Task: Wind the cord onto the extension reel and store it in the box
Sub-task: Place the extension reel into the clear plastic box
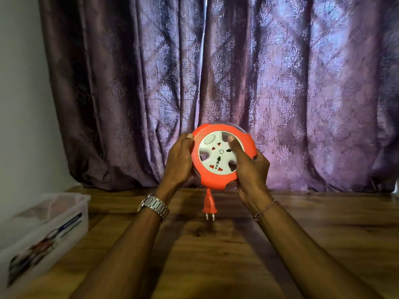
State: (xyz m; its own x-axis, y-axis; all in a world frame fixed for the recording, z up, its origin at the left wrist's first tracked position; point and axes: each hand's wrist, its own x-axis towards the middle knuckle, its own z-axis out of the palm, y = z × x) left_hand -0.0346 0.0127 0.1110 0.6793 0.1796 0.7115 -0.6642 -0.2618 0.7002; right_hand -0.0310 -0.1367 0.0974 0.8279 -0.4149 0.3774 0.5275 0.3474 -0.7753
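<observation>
I hold the round orange extension reel (218, 175) upright in the air above the wooden table (313, 229), its white socket face (216, 156) turned toward me. My left hand (179, 162) grips the reel's left rim. My right hand (248, 171) grips the right rim, with the thumb lying across the white hub. A short piece of orange cord hangs from the bottom of the reel and ends in the orange two-pin plug (209, 207), which dangles just above the table. The storage box (43, 231) is a translucent white plastic tub, open, at the table's left edge.
A purple patterned curtain (237, 72) hangs right behind the table. A pale wall (19, 104) stands on the left. The tub carries a printed label on its side. I wear a metal watch on the left wrist and a bracelet on the right.
</observation>
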